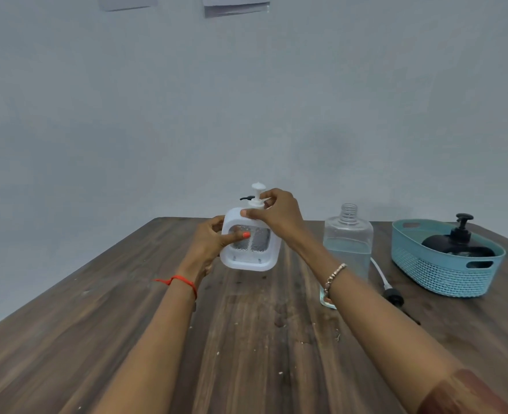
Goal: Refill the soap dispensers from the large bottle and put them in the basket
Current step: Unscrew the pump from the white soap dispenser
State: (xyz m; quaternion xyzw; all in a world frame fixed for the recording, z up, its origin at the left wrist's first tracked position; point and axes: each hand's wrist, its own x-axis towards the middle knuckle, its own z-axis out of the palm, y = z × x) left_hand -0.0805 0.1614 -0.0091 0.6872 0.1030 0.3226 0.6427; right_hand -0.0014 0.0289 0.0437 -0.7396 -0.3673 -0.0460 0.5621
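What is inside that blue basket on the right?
A black soap dispenser, with its pump head sticking up above the rim of the basket. The basket's wall hides the dispenser's lower part, so I cannot tell whether anything else lies beside it.

You are wearing a thin red thread (181, 280) tied around the wrist just behind your left hand (208, 245), and that hand's thumbnail (246, 234) is showing bright orange-red polish. Behind your right hand (279, 218) you are wearing a slim bracelet (334, 277) of pale metallic beads, and farther up that arm a reddish-brown sleeve (468, 394) is covering the upper forearm.
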